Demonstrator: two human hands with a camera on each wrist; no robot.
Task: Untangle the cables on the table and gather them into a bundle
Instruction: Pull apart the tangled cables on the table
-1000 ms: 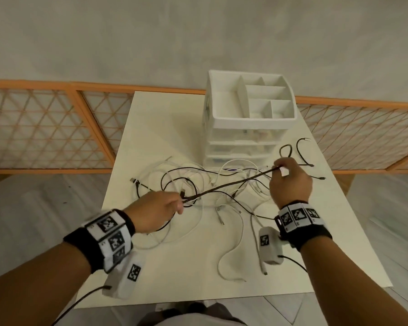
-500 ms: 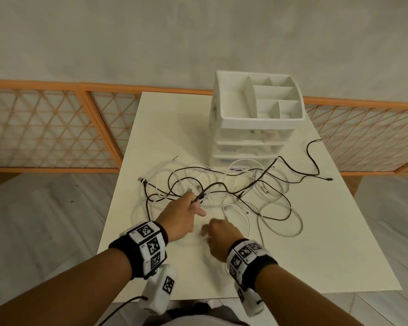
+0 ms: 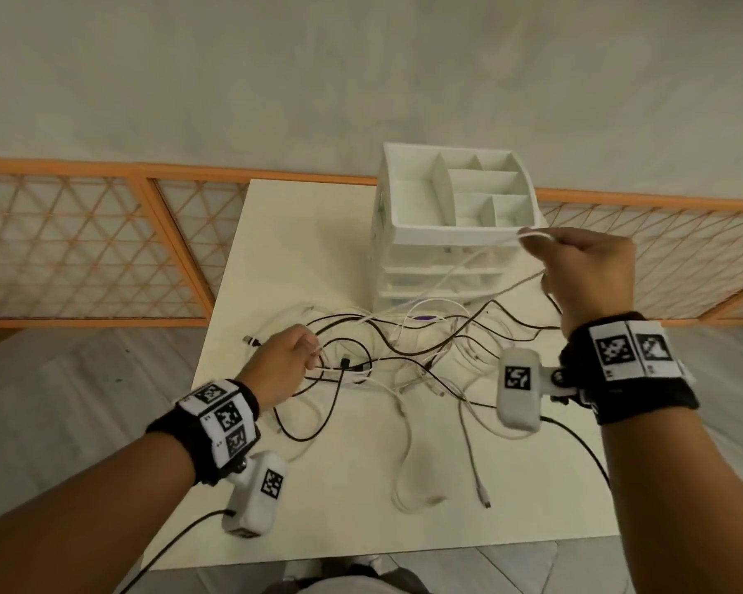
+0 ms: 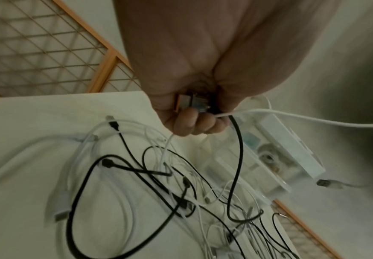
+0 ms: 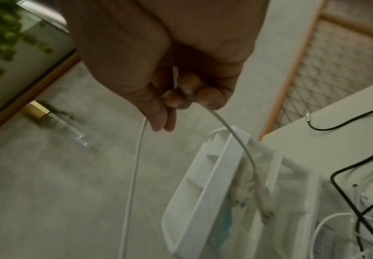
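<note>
A tangle of black and white cables point(image 3: 408, 353) lies in the middle of the white table point(image 3: 301, 233). My left hand point(image 3: 307, 353) stays low at the tangle's left side. In the left wrist view its curled fingers point(image 4: 194, 122) grip a metal plug with the black cable point(image 4: 238, 149), and a white cable point(image 4: 314, 121) also runs out of the fist. My right hand point(image 3: 575, 259) is raised in front of the drawer unit and pinches a loop of the white cable point(image 3: 532, 238). Both strands point(image 5: 134, 166) hang down from its fingers point(image 5: 185, 98) toward the tangle.
A white drawer organizer point(image 3: 455, 233) with open top compartments stands at the back of the table, just behind my right hand. An orange lattice fence point(image 3: 82, 250) runs behind the table. Loose white cable ends point(image 3: 481, 495) trail toward the front edge.
My right hand has left the front of the table beside the left hand and risen up and right, lifting a white cable. The left hand stayed low on the tangle.
</note>
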